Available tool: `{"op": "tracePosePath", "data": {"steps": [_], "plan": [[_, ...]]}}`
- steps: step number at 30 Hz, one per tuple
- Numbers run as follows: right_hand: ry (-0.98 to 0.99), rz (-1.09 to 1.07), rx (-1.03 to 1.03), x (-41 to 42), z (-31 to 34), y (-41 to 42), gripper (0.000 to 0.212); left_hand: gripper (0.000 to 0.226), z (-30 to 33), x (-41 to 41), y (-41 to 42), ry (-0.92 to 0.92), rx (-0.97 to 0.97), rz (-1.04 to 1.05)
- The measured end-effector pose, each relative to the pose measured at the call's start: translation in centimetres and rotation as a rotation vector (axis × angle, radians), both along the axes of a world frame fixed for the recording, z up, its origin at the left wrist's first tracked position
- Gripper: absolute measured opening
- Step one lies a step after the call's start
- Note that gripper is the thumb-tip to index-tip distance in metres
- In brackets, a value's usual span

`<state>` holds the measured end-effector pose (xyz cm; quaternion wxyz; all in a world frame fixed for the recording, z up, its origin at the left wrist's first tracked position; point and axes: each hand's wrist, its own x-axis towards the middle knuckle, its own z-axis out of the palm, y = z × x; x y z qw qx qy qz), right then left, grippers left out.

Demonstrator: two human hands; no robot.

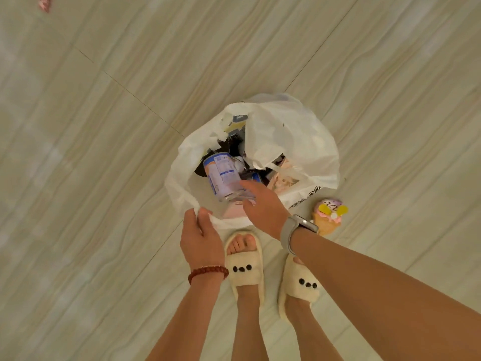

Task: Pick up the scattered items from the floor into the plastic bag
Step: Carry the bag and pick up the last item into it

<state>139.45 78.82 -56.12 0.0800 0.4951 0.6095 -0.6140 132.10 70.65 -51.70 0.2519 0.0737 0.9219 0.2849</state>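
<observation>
Bag point(286, 142), white plastic, sits open on the tiled floor point(104, 126) just ahead of the person's slippers point(244, 267). From the head view, the left hand point(200, 238) pinches the bag's near rim between thumb and fingers, holding the mouth open. The right hand point(263, 207), a watch point(296, 227) on its wrist, hovers over the opening, its grip loose, fingers spread and holding nothing. Inside lies a tin point(221, 175) among other rubbish. An ice-cream toy point(329, 216) lies on the floor just right of the bag. A small red-and-white item point(44, 2) lies far off, top left.
</observation>
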Motion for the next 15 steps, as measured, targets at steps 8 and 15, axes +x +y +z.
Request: {"op": "tracePosePath", "data": {"steps": [8, 15], "plan": [[-0.286, -0.402, 0.257, 8.3, -1.1, -2.4, 0.026, 0.019, 0.1, 3.5, -0.2, -0.012, 0.003, -0.032], [-0.624, -0.551, -0.063, 15.3, -10.5, -2.3, 0.067, 0.023, -6.5, 3.9, 0.5, 0.085, 0.046, -0.194]]}}
